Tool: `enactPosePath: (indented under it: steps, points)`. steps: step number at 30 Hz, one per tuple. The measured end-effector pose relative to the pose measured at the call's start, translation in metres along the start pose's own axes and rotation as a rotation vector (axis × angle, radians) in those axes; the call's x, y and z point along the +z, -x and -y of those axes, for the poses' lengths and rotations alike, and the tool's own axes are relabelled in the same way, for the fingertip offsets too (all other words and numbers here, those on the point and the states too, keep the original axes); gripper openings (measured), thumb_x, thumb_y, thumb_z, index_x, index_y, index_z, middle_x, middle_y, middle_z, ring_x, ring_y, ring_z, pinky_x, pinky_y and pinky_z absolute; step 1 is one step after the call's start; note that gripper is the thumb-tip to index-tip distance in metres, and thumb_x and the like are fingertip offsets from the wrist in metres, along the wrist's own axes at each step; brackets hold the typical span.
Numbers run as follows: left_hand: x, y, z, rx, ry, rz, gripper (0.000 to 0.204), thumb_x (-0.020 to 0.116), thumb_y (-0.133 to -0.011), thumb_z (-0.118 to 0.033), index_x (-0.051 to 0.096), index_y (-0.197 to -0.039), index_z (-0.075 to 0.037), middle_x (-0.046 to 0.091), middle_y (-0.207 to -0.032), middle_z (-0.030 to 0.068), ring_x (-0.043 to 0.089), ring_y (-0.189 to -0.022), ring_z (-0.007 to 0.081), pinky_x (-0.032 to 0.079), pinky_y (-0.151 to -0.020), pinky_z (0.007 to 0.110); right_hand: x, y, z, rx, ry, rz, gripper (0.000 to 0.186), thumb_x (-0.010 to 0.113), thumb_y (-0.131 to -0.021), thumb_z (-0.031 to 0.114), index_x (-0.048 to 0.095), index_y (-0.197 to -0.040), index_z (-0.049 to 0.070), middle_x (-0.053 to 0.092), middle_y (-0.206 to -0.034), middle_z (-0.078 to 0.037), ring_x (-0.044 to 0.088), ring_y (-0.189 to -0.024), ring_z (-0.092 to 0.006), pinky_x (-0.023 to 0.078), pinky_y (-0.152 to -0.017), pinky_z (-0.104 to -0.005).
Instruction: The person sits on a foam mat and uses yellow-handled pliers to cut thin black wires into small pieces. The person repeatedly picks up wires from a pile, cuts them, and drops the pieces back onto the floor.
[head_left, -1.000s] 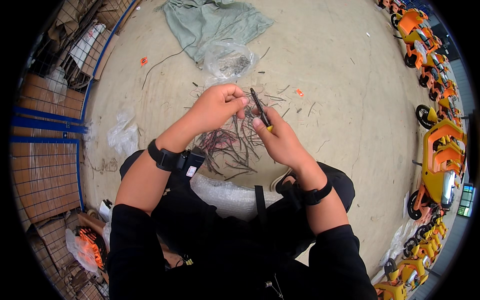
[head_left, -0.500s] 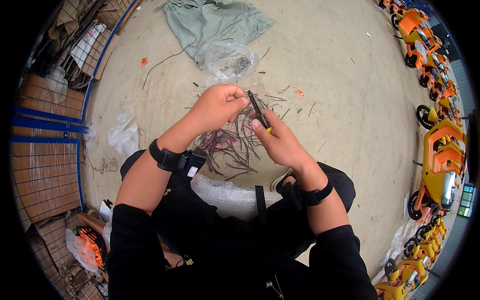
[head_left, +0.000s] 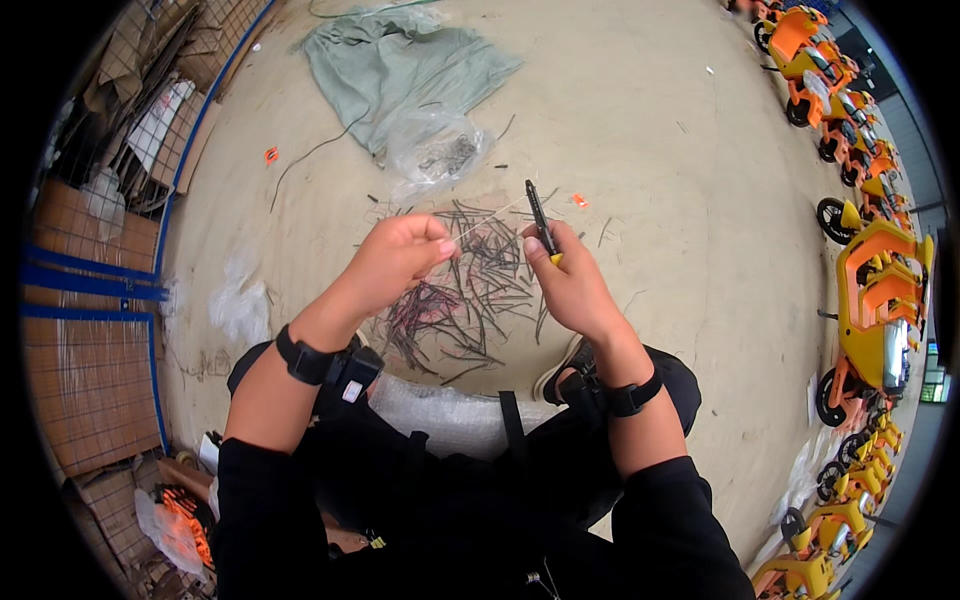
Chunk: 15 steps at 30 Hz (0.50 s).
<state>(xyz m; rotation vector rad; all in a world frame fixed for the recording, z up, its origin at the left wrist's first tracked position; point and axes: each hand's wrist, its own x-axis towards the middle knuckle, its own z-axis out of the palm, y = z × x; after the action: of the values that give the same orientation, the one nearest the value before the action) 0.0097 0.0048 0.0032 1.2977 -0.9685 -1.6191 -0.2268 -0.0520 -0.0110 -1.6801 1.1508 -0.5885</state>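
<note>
My left hand [head_left: 400,260] is closed, with thumb and fingertips pinching one end of a thin pale wire [head_left: 490,217]. From there the wire runs taut, up and to the right, to the head of a slim black hand tool with a yellow handle end, which looks like wire strippers [head_left: 541,220]. My right hand [head_left: 577,285] is wrapped round that tool and holds it upright, jaws pointing away from me. Whether the jaws grip the wire is too small to tell. Below both hands lies a loose heap of dark cut cable pieces [head_left: 480,330] on the floor.
Beyond the heap sit a clear plastic bag [head_left: 435,155] with dark bits inside and a grey-green woven sheet [head_left: 390,75]. Blue-framed mesh fencing [head_left: 95,260] holds cardboard on the left. Several yellow and orange scooters [head_left: 880,300] line the right. Bubble wrap [head_left: 440,415] lies beneath me.
My hands have drawn apart: the left moved down and toward me, the right slightly right with the tool. The pale wire now shows stretched between them. The view has shifted a little.
</note>
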Motion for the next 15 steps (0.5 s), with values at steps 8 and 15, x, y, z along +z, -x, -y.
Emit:
enactPosePath:
  steps: [8, 15]
  points:
    - [-0.035, 0.028, 0.008, 0.043, 0.006, -0.087, 0.012, 0.061, -0.092, -0.015, 0.06, -0.092, -0.003, 0.057, -0.073, -0.0021, 0.03, -0.049, 0.0004, 0.022, -0.044, 0.019, -0.092, -0.02, -0.022, 0.229, -0.493, -0.448, 0.024, 0.051, -0.099, 0.03, 0.05, -0.106, 0.007, 0.049, -0.078, 0.0, 0.046, -0.061, -0.0065, 0.042, -0.05, -0.0249]
    - [-0.024, 0.019, 0.012, 0.076, 0.03, -0.059, 0.014, 0.061, -0.093, -0.017, 0.062, -0.094, -0.003, 0.063, -0.079, -0.0014, 0.033, -0.051, 0.0005, 0.024, -0.045, 0.019, -0.009, 0.017, -0.004, 0.272, -0.764, 0.26, 0.037, 0.049, -0.1, 0.026, 0.046, -0.128, 0.001, 0.058, -0.114, -0.016, 0.062, -0.083, -0.0202, 0.054, -0.075, -0.0363]
